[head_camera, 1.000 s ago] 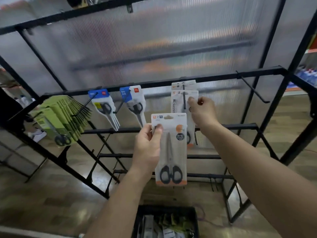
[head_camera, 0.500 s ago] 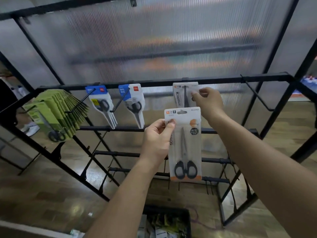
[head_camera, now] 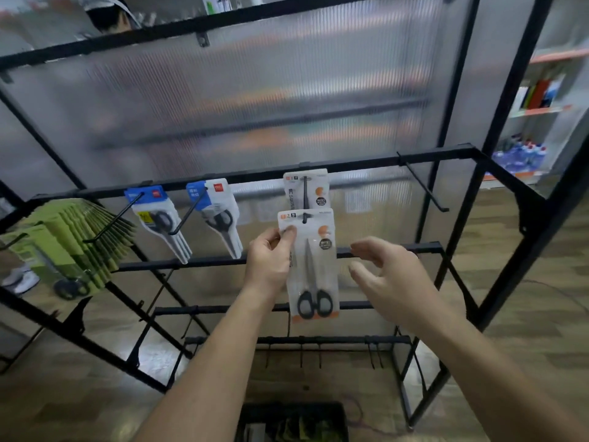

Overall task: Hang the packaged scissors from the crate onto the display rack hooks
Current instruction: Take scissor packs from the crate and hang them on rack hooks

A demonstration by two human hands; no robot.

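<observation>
My left hand [head_camera: 271,260] pinches the upper left edge of a white and orange scissors pack [head_camera: 310,266] with black handles. The pack's hang hole sits on the tip of a black rack hook [head_camera: 305,199]. A matching pack [head_camera: 306,189] hangs further back on the same hook. My right hand [head_camera: 392,275] hovers just right of the held pack, fingers loosely spread, holding nothing. The black crate [head_camera: 293,421] with more packs lies on the floor below, partly cut off by the frame's bottom edge.
Two blue-topped scissors packs [head_camera: 156,215] [head_camera: 216,208] hang on hooks to the left, and a thick row of green packs [head_camera: 70,240] fills the far left hook. A bare hook [head_camera: 424,186] sticks out at the right. Black rack bars cross below.
My left hand raised the pack and set its hole onto the hook tip. My right hand let go of the hanging pack and dropped back to the right, opening.
</observation>
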